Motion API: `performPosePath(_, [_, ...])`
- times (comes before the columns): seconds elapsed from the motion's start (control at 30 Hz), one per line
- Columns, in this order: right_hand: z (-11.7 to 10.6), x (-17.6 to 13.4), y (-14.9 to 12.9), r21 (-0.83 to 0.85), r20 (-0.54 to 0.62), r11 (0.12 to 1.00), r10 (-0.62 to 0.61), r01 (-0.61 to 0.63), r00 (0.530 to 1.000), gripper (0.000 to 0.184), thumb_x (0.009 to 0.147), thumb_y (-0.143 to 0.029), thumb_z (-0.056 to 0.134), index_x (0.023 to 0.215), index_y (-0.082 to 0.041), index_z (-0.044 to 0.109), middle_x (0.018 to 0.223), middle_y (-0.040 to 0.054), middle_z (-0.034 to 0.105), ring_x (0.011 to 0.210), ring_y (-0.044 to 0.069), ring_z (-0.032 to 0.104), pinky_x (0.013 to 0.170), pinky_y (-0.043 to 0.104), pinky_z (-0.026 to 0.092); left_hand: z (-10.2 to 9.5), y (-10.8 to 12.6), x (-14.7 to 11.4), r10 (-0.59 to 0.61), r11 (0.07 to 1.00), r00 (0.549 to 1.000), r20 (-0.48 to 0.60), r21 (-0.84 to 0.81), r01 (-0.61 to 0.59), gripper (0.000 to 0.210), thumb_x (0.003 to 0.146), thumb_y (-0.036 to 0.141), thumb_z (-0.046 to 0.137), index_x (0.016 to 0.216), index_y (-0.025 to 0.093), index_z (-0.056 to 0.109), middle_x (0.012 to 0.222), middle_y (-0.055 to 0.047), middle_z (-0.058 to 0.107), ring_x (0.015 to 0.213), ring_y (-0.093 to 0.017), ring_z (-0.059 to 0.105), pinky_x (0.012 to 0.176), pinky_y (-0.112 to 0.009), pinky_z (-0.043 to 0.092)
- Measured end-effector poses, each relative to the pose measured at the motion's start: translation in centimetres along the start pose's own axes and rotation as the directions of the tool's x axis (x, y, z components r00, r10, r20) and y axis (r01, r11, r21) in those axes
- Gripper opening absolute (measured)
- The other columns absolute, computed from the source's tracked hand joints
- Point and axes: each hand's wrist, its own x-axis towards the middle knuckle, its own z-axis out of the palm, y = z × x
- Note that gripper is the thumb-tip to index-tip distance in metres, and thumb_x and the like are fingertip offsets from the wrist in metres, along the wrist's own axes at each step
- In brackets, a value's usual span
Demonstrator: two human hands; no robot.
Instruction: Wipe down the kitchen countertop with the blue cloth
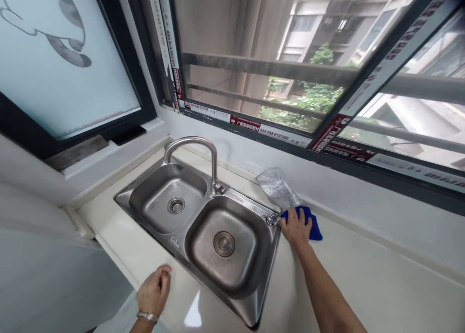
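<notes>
My right hand [297,228] presses a blue cloth [315,226] onto the counter beside the sink's right back corner. Its fingers lie bent over the cloth, next to a small chrome fitting [271,220] on the sink rim. A crumpled silver foil-like sheet [276,186] lies just behind, against the wall. In front of the sink, my left hand [155,288] hovers by the counter's front edge in a loose fist, with nothing visible in it. The double-bowl steel sink [178,241] lies between my hands.
A curved steel faucet [214,163] rises from the sink's back rim, its spout over the left bowl. The pale counter [366,275] runs to the right. Behind it are a low wall [236,153] and a dark-framed window [399,182]. A frosted panel [65,56] stands at the left.
</notes>
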Motion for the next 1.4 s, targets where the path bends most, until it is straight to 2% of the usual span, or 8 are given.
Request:
performPosePath(0.23, [-1.3,-5.2,-2.6,-0.091,-0.022,0.992,-0.090,0.087,0.996,0.053,0.091,-0.028,0.029,0.141,-0.019,0.043,0.155,0.0063,0.035,0.141,0.036,0.023,0.111,0.058,0.021,-0.4,0.4,0.0,0.028,0.999,1.000,0.007,-0.018,-0.028,0.030,0.090,0.031,0.039,0.094,0.028,0.068,0.074,0.002,0.069,0.069,-0.014,0.063,0.061,-0.025,0.039])
performPosePath(0.5, [-3.6,-10.3,-5.1,-0.193,0.028,0.942,-0.274,0.274,0.961,0.047,0.085,-0.027,0.042,0.127,-0.012,0.057,0.137,0.0145,0.054,0.126,0.042,0.039,0.090,0.052,0.037,0.3,-0.4,-0.2,0.076,0.994,0.997,-0.031,-0.072,-0.078,0.031,0.091,0.032,0.038,0.095,0.027,0.068,0.077,0.001,0.071,0.071,-0.015,0.064,0.065,-0.026,0.043])
performPosePath(0.67, [-4.6,-10.2,-5.7,-0.220,0.022,0.927,-0.306,0.303,0.952,0.042,0.083,-0.025,0.048,0.121,-0.011,0.058,0.127,0.0184,0.058,0.116,0.039,0.044,0.084,0.048,0.037,0.3,-0.4,-0.4,0.071,0.994,0.997,-0.016,-0.082,-0.072,0.031,0.091,0.031,0.038,0.094,0.027,0.068,0.081,0.000,0.072,0.072,-0.015,0.065,0.067,-0.026,0.044])
performPosePath(0.93, [-3.9,-8.2,-7.1,-0.211,0.029,0.945,-0.251,0.251,0.968,0.030,0.086,-0.018,0.039,0.104,-0.008,0.062,0.102,0.0210,0.062,0.099,0.035,0.050,0.077,0.046,0.034,-0.3,0.0,-0.3,0.098,0.994,0.995,-0.023,-0.044,-0.099,0.030,0.091,0.031,0.038,0.093,0.027,0.068,0.073,0.003,0.070,0.067,-0.014,0.063,0.060,-0.024,0.041])
performPosePath(1.03, [-4.0,-7.7,-6.6,-0.168,0.034,0.945,-0.280,0.282,0.959,0.032,0.087,-0.023,0.040,0.108,-0.010,0.061,0.111,0.0206,0.062,0.105,0.036,0.048,0.080,0.048,0.034,-0.5,0.2,-0.3,0.118,0.992,0.992,-0.041,-0.042,-0.120,0.029,0.091,0.031,0.038,0.092,0.027,0.067,0.074,0.003,0.070,0.067,-0.013,0.064,0.060,-0.024,0.041])
performPosePath(1.2, [-4.5,-7.8,-4.2,-0.096,0.058,0.916,-0.385,0.390,0.921,0.039,0.086,-0.032,0.042,0.119,-0.018,0.060,0.131,0.0110,0.059,0.119,0.034,0.043,0.093,0.053,0.034,-0.5,0.2,-0.3,0.118,0.993,0.990,-0.079,-0.021,-0.120,0.028,0.091,0.030,0.039,0.091,0.028,0.067,0.071,0.004,0.069,0.066,-0.013,0.064,0.059,-0.024,0.041])
performPosePath(1.3, [-4.0,-8.4,-2.2,-0.079,0.066,0.923,-0.373,0.378,0.925,0.049,0.087,-0.039,0.039,0.130,-0.024,0.054,0.142,0.0065,0.051,0.133,0.039,0.029,0.101,0.067,0.025,-0.6,0.2,-0.3,0.111,0.993,0.991,-0.072,-0.037,-0.114,0.029,0.091,0.030,0.039,0.091,0.028,0.067,0.073,0.004,0.070,0.067,-0.013,0.065,0.058,-0.023,0.041])
performPosePath(1.4, [-3.2,-8.7,-0.9,-0.050,0.094,0.935,-0.345,0.351,0.934,0.055,0.087,-0.042,0.034,0.140,-0.028,0.044,0.151,0.0016,0.041,0.140,0.038,0.019,0.102,0.066,0.028,-0.7,0.2,-0.4,0.091,0.995,0.995,-0.046,-0.045,-0.093,0.028,0.090,0.030,0.039,0.091,0.028,0.067,0.074,0.004,0.070,0.068,-0.013,0.065,0.058,-0.023,0.040])
